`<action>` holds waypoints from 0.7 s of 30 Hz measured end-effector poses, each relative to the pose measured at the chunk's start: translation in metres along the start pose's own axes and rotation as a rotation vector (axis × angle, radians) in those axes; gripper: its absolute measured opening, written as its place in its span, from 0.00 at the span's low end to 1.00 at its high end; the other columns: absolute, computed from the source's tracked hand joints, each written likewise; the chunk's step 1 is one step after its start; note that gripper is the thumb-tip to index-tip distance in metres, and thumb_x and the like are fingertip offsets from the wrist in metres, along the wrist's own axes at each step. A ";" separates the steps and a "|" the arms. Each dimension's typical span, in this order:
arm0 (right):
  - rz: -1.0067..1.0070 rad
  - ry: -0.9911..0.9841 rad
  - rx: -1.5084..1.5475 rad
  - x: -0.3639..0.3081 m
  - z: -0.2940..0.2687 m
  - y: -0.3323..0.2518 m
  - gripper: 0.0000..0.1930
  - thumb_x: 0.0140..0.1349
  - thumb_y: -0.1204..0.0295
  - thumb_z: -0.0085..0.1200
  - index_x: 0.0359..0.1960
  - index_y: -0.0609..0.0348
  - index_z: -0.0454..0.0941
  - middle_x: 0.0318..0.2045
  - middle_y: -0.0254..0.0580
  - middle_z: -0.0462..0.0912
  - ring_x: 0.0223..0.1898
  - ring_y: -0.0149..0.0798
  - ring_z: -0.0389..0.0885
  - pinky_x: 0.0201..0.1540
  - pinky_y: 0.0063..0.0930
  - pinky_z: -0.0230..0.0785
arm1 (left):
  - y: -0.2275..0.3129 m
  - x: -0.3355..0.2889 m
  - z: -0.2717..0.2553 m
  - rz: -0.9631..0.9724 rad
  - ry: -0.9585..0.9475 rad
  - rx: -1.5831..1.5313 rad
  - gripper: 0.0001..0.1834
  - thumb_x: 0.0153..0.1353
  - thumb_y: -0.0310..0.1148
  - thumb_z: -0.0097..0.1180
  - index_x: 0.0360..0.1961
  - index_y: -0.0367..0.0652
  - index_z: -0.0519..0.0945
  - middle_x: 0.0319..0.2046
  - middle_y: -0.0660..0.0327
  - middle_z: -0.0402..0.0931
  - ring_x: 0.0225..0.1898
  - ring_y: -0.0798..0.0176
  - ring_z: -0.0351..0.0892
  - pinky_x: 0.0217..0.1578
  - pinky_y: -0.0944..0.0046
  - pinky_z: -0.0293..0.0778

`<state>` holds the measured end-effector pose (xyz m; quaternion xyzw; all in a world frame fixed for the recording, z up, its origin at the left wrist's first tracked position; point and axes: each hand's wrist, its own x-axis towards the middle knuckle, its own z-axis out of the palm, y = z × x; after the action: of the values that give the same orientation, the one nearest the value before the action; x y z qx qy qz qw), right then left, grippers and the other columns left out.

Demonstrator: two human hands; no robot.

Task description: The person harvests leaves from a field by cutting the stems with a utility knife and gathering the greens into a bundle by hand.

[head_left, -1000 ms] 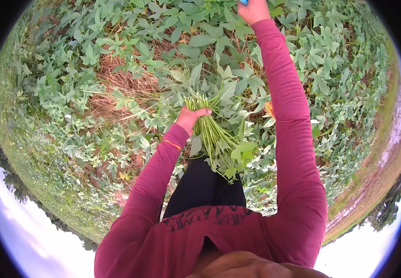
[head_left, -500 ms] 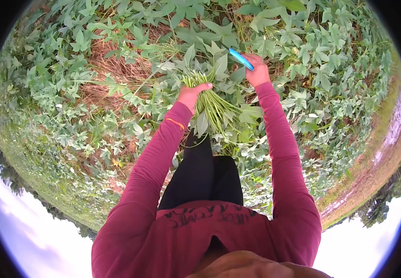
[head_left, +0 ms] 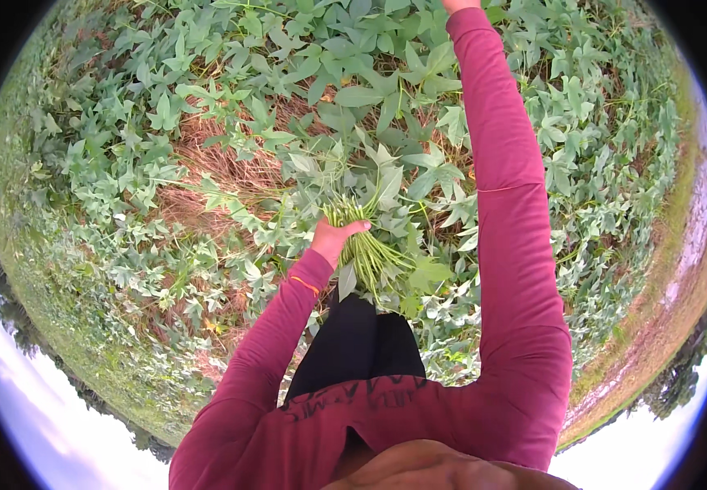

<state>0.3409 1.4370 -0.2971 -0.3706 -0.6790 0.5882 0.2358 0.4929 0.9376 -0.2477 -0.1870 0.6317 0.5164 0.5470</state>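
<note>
My left hand (head_left: 333,240) is closed round a thick bunch of leafy green stems (head_left: 376,260). Its thumb lies across the front of the bunch, and the stems fan out toward my knees, with leaves at both ends. An orange band circles the left sleeve near the wrist. Far ahead, at the top edge, only the base of my right hand (head_left: 460,5) shows, over green lobed foliage. Its fingers are cut off by the frame, so what it holds is hidden. The blue-handled tool is out of sight.
Low green vines (head_left: 125,163) with lobed leaves cover the ground around me. A patch of dry brown straw (head_left: 223,159) lies ahead and left of the bunch. My dark-trousered legs (head_left: 353,347) are just behind the bunch. A muddy track (head_left: 680,269) runs along the far right.
My right hand has reached far forward, taking the blue-handled tool out of view. My left hand still grips the stems, now lower in the picture and nearer my knees.
</note>
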 end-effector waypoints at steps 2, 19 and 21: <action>0.108 -0.001 -0.296 0.031 -0.010 0.009 0.16 0.54 0.75 0.58 0.46 0.61 0.83 0.35 0.50 0.82 0.35 0.44 0.80 0.38 0.38 0.72 | 0.007 -0.002 0.009 -0.040 -0.068 -0.034 0.29 0.45 0.26 0.75 0.49 0.35 0.77 0.41 0.59 0.82 0.44 0.63 0.81 0.51 0.59 0.74; 0.151 -0.165 -0.090 -0.469 -0.033 0.013 0.17 0.57 0.82 0.60 0.50 0.59 0.83 0.49 0.46 0.83 0.52 0.42 0.80 0.55 0.31 0.70 | -0.003 0.139 0.087 -0.021 0.024 0.524 0.49 0.45 0.40 0.78 0.59 0.18 0.64 0.50 0.42 0.76 0.48 0.53 0.80 0.48 0.60 0.76; 0.113 -0.218 -0.131 -0.442 -0.050 0.006 0.14 0.59 0.76 0.61 0.48 0.58 0.83 0.44 0.48 0.84 0.47 0.44 0.82 0.51 0.32 0.72 | -0.019 0.137 0.081 0.053 0.079 0.590 0.52 0.44 0.39 0.79 0.61 0.17 0.62 0.50 0.43 0.76 0.47 0.54 0.80 0.46 0.59 0.77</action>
<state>0.6513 1.1237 -0.2424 -0.3567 -0.7158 0.5915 0.1024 0.5032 1.0449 -0.3669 -0.0236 0.7800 0.3169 0.5391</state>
